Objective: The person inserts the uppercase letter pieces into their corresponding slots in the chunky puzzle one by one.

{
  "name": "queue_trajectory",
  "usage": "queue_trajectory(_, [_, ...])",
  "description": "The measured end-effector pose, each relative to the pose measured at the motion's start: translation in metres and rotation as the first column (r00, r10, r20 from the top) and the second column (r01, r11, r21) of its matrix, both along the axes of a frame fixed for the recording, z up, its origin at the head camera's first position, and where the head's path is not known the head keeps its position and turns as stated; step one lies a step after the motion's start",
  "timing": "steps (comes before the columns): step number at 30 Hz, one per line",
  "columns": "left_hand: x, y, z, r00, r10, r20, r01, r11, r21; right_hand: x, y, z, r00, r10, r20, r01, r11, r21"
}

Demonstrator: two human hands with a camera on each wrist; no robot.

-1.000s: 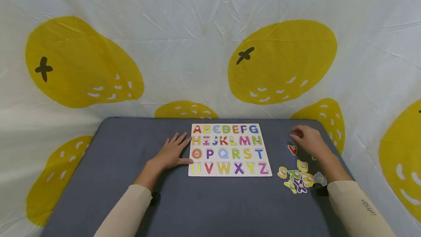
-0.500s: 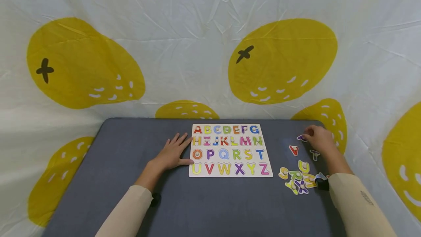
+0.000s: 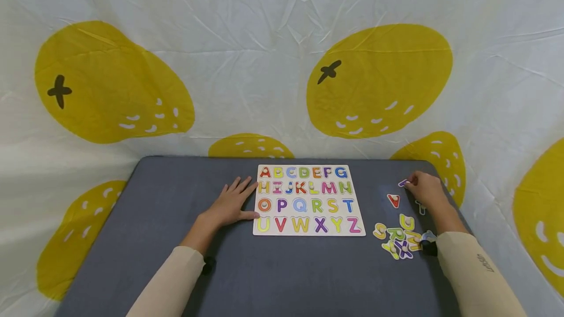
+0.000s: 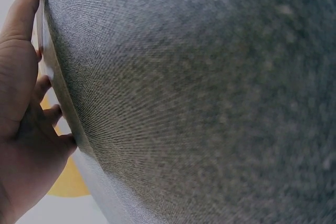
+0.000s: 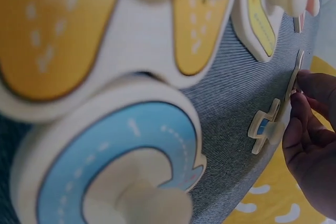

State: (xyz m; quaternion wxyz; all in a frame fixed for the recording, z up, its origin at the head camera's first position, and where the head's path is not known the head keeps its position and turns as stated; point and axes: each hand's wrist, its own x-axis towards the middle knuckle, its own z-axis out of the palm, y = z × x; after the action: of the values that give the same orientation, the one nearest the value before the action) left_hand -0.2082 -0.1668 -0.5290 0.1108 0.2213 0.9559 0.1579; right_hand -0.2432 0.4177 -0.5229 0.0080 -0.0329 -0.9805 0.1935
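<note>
My left hand (image 3: 230, 204) lies with fingers spread on the table at the left edge of the alphabet puzzle board (image 3: 310, 233), its thumb tip at the board's edge. In the left wrist view the left hand (image 4: 26, 98) shows at the far left. My right hand (image 3: 426, 190) pinches a purple letter piece (image 3: 403, 183) by the table's far right. Fingers hide most of that piece; in the right wrist view the letter piece (image 5: 294, 77) appears edge-on in the right hand (image 5: 315, 135). The red V piece (image 3: 393, 201) lies just nearer me.
A cluster of knobbed letter pieces, including a green R (image 3: 395, 234), a purple X (image 3: 403, 249) and a yellow U (image 3: 407, 222), lies right of the board. A blue T piece (image 5: 264, 126) lies near the right hand. A lemon-print cloth (image 3: 255, 87) hangs behind the grey table (image 3: 304, 278).
The right hand has moved slightly right and its fingers have come down onto the purple letter piece, which has shifted a little. The left hand stays at the board.
</note>
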Motion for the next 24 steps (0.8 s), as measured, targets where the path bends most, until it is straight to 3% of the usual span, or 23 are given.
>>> queue_trajectory(9, [0.001, 0.000, 0.001, 1.000, 0.004, 0.002, -0.004, 1.000, 0.008, 0.006, -0.012, 0.005, 0.998, 0.034, -0.045, -0.034, 0.999, 0.002])
queue_trajectory(24, [0.000, -0.001, 0.001, 1.000, 0.002, 0.006, -0.002, 1.000, 0.016, 0.023, -0.071, 0.036, 0.968, 0.231, -0.103, -0.232, 0.973, -0.005])
